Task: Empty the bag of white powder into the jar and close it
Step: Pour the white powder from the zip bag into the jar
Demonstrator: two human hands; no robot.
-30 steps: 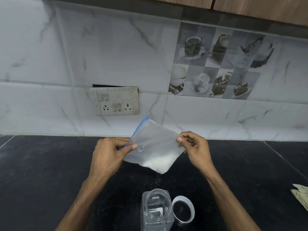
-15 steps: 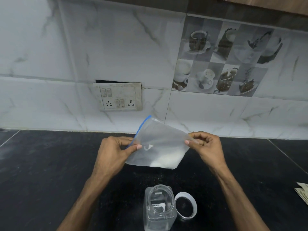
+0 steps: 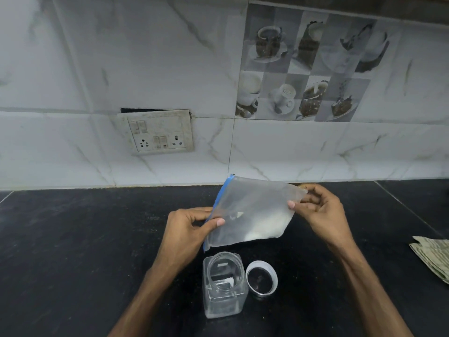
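A clear plastic bag [image 3: 250, 212] with a blue zip strip hangs above the counter, tilted, with white powder gathered in its lower right corner. My left hand [image 3: 187, 229] pinches the blue-strip end at the left. My right hand [image 3: 320, 210] pinches the bag's upper right corner. Below the bag an open clear square jar [image 3: 224, 285] stands upright on the black counter [image 3: 73, 251]. Its round lid [image 3: 261, 279] with a white rim lies flat just to the jar's right.
A white marble-tiled wall [image 3: 97, 69] with a socket plate [image 3: 158, 132] rises behind the counter. A folded stack of paper or cloth [image 3: 435, 259] lies at the counter's right edge.
The bag has turned flatter, its blue-strip end dropping toward the jar while my right hand lifted its corner. The powder has slid along the lower edge. The jar and lid have not moved.
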